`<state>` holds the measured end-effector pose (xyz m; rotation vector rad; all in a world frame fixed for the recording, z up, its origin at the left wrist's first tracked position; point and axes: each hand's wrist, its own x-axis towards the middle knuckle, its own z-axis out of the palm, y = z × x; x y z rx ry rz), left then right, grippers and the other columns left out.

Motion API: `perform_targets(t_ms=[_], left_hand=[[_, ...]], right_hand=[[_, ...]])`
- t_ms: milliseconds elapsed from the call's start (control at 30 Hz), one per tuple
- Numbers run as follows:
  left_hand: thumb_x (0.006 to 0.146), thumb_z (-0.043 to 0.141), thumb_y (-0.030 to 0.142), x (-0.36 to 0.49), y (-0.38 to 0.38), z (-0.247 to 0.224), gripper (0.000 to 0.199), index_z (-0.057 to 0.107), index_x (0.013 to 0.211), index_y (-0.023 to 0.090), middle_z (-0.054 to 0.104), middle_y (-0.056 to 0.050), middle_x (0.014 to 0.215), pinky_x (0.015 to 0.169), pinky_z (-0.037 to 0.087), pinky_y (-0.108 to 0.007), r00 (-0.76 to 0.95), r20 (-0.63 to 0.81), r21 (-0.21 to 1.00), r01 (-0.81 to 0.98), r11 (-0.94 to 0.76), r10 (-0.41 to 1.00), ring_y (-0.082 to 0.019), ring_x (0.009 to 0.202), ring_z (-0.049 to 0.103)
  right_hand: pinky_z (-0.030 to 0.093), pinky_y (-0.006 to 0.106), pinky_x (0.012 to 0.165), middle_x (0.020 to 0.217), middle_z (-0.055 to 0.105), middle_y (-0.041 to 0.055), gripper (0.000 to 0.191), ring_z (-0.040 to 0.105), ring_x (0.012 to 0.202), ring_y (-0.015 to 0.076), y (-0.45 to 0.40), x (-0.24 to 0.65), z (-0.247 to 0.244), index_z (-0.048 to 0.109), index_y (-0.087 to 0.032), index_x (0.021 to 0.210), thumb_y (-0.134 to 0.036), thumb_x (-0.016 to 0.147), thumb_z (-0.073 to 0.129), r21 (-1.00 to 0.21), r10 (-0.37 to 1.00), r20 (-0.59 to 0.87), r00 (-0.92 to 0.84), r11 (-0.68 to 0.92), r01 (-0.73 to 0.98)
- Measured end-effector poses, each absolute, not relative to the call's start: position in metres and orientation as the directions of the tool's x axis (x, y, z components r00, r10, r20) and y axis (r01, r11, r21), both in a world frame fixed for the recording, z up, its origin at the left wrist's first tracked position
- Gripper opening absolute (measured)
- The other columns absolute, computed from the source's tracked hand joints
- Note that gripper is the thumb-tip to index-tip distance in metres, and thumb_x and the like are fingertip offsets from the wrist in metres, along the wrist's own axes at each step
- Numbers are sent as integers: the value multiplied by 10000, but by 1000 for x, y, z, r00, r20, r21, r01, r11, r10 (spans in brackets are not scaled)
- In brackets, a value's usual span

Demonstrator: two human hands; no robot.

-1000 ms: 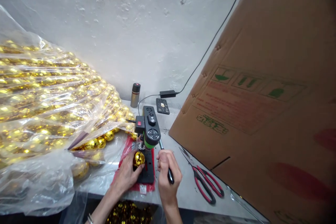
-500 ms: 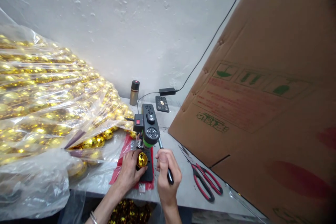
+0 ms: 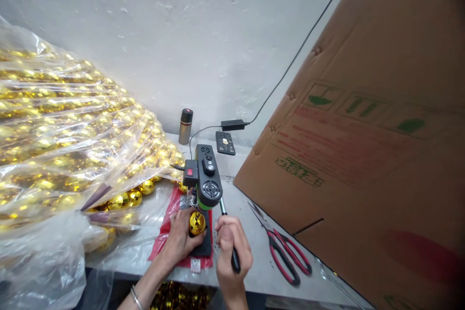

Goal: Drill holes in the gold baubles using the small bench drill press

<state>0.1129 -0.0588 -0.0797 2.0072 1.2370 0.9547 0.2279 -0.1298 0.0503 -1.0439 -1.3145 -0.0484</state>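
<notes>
Head view: a gold ball (image 3: 197,223) is sitting over the black base (image 3: 204,248) of a small machine (image 3: 209,174), just in front of its overhanging head.
Ball direction: being round, it is showing no long axis; its facets are converging on the side facing the camera.
Machine axis: the oblong head is running away from the person, its near end leaning slightly right.
Lever line: the lever (image 3: 223,206) is slanting toward the person and a little right, its black handle end lying lowest.
Left hand: the left hand (image 3: 180,237) is reaching in from the lower left, palm curving beside the ball; its grip is pinching the ball between thumb and fingers.
Right hand: the right hand (image 3: 233,247) is rising from below, fingers curling and thumb lying over them; its grip is closing around the lever.
Textures: the ball is gleaming with mirror-like tiles, the lever's shaft is shining like metal, and crinkled red plastic (image 3: 164,238) is lying under the base on the pale surface (image 3: 250,264).
Neighbours: clear, creased plastic sheeting (image 3: 54,155) is covering many gold balls at left; red-and-black scissors (image 3: 288,256) are lying near a brown cardboard box (image 3: 345,155) at right.
</notes>
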Motion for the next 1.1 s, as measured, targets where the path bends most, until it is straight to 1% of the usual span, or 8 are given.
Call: perform_targets(t_ms=[133,267,433,567,733,833,1100], left_hand=[[790,784,342,113,-59,-77,473,681,1234,215,753,-108,1141,1007,507,-538,311,267,768,504,-396,912,-344,1097,683],[783,781,321,114,-61,-76,460,682,1221,219,752,-97,1115,993,518,-531,313,274,753,518,-406,909,-334,1064,689],[787,784,306,113,-62,-74,453,678,1216,209,746,-105,1115,981,523,-533,313,252,757,526,-388,916,-339,1060,689],[777,770,270,114,-63,-76,461,674,1223,206,741,-108,1133,979,520,-534,314,252,759,522,-389,915,-346,1074,688],[768,762,249,115,-63,-80,461,669,1216,195,737,-107,1114,972,518,-546,300,280,762,509,-401,912,-346,1061,688],[764,763,248,115,-63,-81,459,670,1210,191,734,-106,1097,965,520,-547,295,291,763,502,-407,910,-347,1052,690],[741,766,238,119,-64,-81,478,671,1208,208,737,-100,1107,970,516,-529,274,266,788,491,-372,924,-347,1065,686]], right_hand=[[440,256,560,707,558,-9,367,580,629,132,-127,228,34,518,-230,747,-200,1097,413,-572,468,816,339,571,589],[419,252,562,733,570,-17,366,569,627,117,-125,228,17,524,-227,757,-237,1107,416,-610,473,792,386,579,540],[421,263,567,751,578,-15,339,562,634,128,-124,227,3,545,-229,775,-269,1096,443,-635,480,772,417,600,486],[405,266,542,740,563,-12,351,536,605,128,-124,226,-1,534,-228,762,-283,1096,441,-638,469,770,432,587,499],[436,264,577,738,553,-21,352,546,623,120,-122,226,1,499,-226,751,-265,1096,442,-610,440,792,423,603,514],[431,262,576,724,541,-26,370,544,621,119,-120,225,1,470,-226,727,-255,1094,444,-597,415,801,432,619,511],[425,263,575,713,523,-32,376,504,607,115,-118,227,-3,458,-224,721,-263,1095,454,-590,400,803,443,638,494]])
